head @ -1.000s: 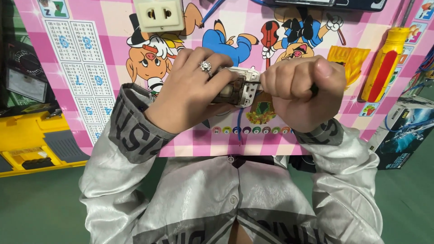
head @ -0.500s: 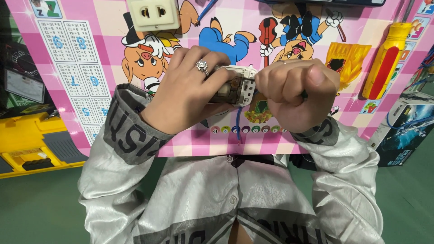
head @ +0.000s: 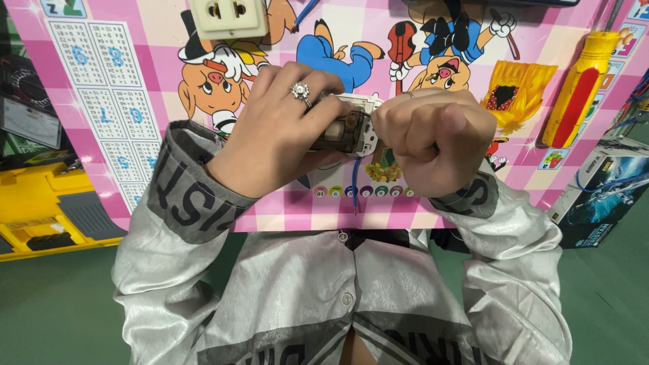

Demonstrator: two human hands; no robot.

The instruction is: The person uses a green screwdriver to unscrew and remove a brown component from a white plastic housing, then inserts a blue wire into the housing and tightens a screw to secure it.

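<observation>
My left hand (head: 274,132), with a ring on one finger, grips a small white socket unit (head: 348,128) with its inner parts showing. My right hand (head: 433,138) is closed in a fist pressed against the unit's right side; what it grips is hidden inside the fingers. A thin blue wire (head: 355,182) hangs down from the unit. Both hands hover just above a pink checked cartoon table (head: 473,189).
A cream wall socket (head: 226,17) lies at the table's top edge. A yellow-and-red screwdriver (head: 578,88) rests at the right. A yellow case (head: 40,209) sits on the green floor at left, a dark printed box (head: 602,192) at right.
Both hands with the socket unit have stayed together; the view has shifted slightly, and the right fist has turned a little against the unit.
</observation>
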